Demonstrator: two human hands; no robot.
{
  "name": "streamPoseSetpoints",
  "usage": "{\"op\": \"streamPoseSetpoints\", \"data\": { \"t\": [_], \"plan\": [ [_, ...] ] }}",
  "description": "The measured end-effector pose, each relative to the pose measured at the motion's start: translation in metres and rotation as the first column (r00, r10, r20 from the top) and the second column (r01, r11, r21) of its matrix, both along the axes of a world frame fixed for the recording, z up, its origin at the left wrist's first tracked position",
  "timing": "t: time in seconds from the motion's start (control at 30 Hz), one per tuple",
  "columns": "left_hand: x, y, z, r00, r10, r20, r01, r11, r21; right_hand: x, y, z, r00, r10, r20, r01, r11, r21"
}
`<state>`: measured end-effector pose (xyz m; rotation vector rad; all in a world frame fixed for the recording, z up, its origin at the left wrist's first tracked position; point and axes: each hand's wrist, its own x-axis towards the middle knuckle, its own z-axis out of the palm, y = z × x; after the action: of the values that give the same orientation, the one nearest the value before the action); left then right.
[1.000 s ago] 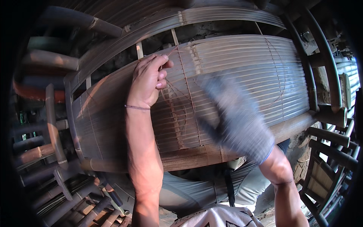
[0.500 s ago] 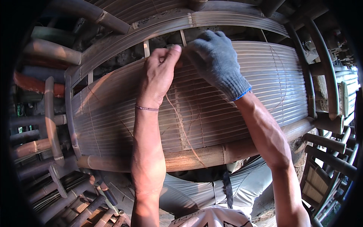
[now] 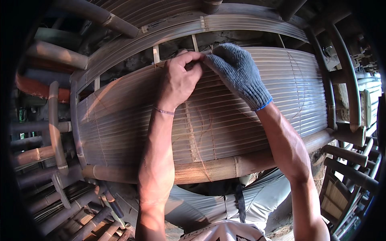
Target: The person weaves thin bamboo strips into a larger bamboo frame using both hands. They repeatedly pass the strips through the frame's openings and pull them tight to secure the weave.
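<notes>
A bench of narrow dark bamboo slats [image 3: 237, 132] lies before me, bound crosswise with thin brown cords. At its far edge, my bare left hand [image 3: 180, 78] is closed in a pinch, thumb against forefinger. A loose thin brown cord [image 3: 204, 166] trails over the slats below it; its upper part is hidden, and it seems to run up into the pinch. My right hand [image 3: 237, 72], in a grey knitted glove with a blue cuff, meets the left fingertips. Its fingers are pressed together, and what lies between them is too small to tell.
A thick bamboo pole [image 3: 217, 169] forms the near edge of the slats. Beyond a gap crossed by light upright strips [image 3: 156, 54] runs a curved slatted rail [image 3: 237, 20]. Bamboo poles [image 3: 54, 120] and frames stand on the left, with more frames [image 3: 350, 172] at right.
My left hand has moved right and turned, its thumb now bent toward the glove. The gloved hand has come slightly nearer and lower. The cord's lower end has shifted left.
</notes>
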<state>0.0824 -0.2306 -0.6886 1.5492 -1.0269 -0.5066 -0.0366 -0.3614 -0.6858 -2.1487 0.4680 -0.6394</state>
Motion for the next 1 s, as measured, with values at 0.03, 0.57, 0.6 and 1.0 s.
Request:
{"op": "streamPoseSetpoints", "data": {
  "t": [0.03,0.57,0.6,1.0],
  "plan": [
    [0.001,-0.001,-0.002,0.985,-0.009,0.17,0.014,1.0,-0.027,0.0,0.0,0.005,0.997,-0.006,-0.072,0.011,0.997,0.074],
    [0.012,0.0,-0.007,0.96,0.226,0.163,-0.232,0.973,0.017,0.022,-0.013,-0.02,0.98,0.11,0.163,-0.036,0.915,-0.401],
    [0.009,-0.002,-0.006,0.958,0.26,0.118,-0.264,0.964,0.021,0.022,-0.012,-0.02,0.978,0.115,0.177,-0.037,0.918,-0.395],
    [0.017,-0.003,-0.005,0.984,0.108,0.139,-0.115,0.992,0.045,0.02,-0.013,-0.026,0.929,0.067,0.364,0.036,0.962,-0.27]
  ]
}}
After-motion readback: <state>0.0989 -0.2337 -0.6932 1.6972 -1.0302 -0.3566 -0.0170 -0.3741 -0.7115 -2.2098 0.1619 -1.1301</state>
